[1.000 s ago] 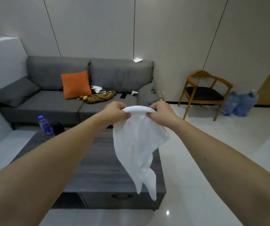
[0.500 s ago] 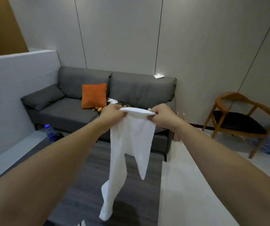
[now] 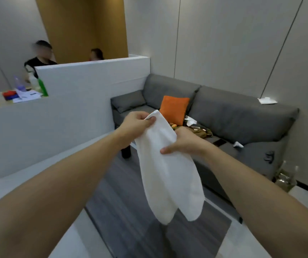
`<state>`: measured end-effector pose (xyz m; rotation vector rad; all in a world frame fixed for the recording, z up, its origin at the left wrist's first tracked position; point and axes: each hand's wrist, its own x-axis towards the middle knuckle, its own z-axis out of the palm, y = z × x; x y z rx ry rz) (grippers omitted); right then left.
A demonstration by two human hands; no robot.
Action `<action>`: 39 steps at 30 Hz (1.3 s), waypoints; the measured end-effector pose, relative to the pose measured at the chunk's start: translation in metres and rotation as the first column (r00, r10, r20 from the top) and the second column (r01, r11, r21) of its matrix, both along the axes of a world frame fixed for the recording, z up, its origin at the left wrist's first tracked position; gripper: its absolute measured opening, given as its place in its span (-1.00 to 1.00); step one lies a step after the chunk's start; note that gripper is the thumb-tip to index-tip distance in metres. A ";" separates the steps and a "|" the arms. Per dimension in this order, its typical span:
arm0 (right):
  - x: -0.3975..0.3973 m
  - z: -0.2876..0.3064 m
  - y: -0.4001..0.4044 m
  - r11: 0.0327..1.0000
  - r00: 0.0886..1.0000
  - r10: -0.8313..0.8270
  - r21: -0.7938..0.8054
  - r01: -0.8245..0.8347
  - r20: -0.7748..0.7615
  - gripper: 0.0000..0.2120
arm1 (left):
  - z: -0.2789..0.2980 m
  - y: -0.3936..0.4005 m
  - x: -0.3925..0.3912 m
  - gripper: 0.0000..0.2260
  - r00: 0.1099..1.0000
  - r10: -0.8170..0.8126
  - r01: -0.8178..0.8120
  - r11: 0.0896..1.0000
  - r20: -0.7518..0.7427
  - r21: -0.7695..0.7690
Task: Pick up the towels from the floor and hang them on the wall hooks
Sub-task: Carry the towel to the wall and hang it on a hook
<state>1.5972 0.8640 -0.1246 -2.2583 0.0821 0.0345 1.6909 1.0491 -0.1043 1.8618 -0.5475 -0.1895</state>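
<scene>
A white towel (image 3: 170,172) hangs in front of me at chest height, its lower end dangling over the dark table. My left hand (image 3: 136,125) pinches the towel's top corner between thumb and fingers. Lower and to the right, my right hand (image 3: 181,142) grips the towel's right edge, thumb on the front of the cloth. No wall hooks show in this view, and no other towel lies on the visible floor.
A white partition wall (image 3: 86,101) runs along the left, with two people behind it and a cluttered counter (image 3: 9,95). A grey sofa (image 3: 233,116) with an orange cushion (image 3: 174,108) stands ahead. The dark coffee table (image 3: 130,211) is below my arms.
My view has swung left, bringing the partition and the people into sight. My right hand has slid from the towel's top edge down its side; the left hand has risen with the corner.
</scene>
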 end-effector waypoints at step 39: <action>0.367 -0.064 0.058 0.924 0.812 0.299 -0.364 -0.116 0.501 -0.90 | -0.084 0.208 0.183 -0.97 0.429 0.859 -0.903 0.416 0.278 0.108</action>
